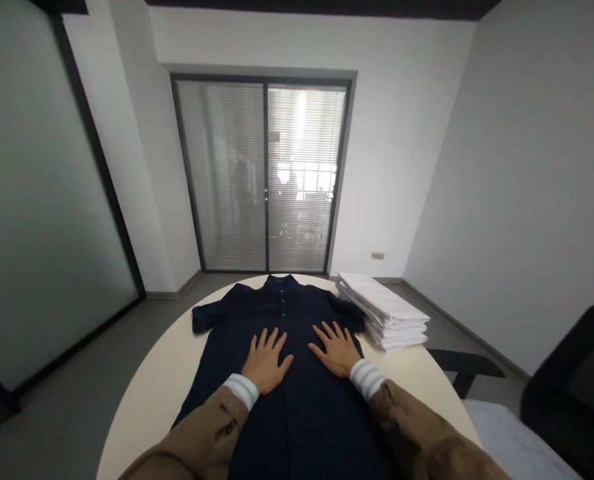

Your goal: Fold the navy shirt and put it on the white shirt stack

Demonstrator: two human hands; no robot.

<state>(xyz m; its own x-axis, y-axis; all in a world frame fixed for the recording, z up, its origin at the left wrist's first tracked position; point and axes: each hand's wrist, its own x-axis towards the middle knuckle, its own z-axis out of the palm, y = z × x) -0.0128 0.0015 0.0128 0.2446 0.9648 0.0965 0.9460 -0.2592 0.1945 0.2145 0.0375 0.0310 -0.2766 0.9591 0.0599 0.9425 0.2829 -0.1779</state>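
Observation:
A dark navy short-sleeved shirt (287, 427) lies spread front up on a round, pale table (151, 393), its collar pointing away from me and a few buttons showing below it. My left hand (267, 365) rests on the left side of the shirt front, palm down with the fingers spread. On the right side, my right hand (335, 350) lies flat on the cloth in the same way, fingers apart. Neither hand grips the fabric. Where the shirt's lower edge falls, below the picture, is out of sight.
A stack of folded white cloths (384, 310) stands at the table's right back edge, touching the shirt's right sleeve. A black office chair (571, 373) is at the right, with something white (517, 437) beside it. Glass doors with blinds (267, 173) are beyond the table.

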